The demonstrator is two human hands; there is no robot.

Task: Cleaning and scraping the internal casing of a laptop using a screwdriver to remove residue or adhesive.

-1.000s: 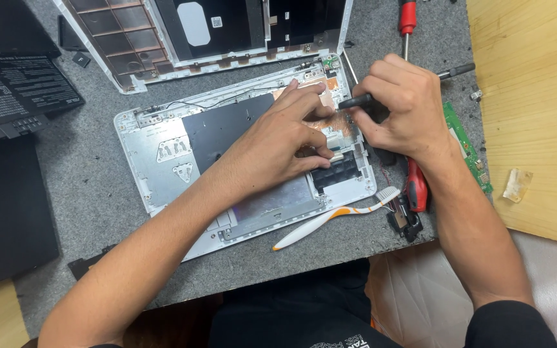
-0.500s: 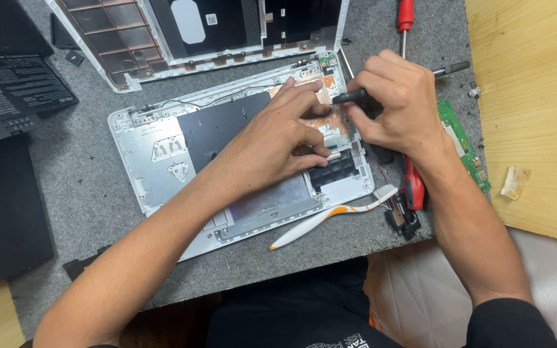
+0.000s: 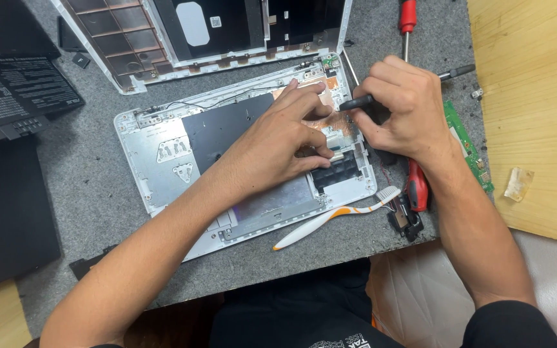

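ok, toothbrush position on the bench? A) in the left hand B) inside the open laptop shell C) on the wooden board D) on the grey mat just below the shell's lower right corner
D: the white and orange toothbrush lies on the grey mat beside the laptop shell, in neither hand.

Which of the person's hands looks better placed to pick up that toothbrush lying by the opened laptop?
Probably the left hand: it only rests on the laptop base, holding nothing. The right hand grips a black tool, though it is about as near the toothbrush.
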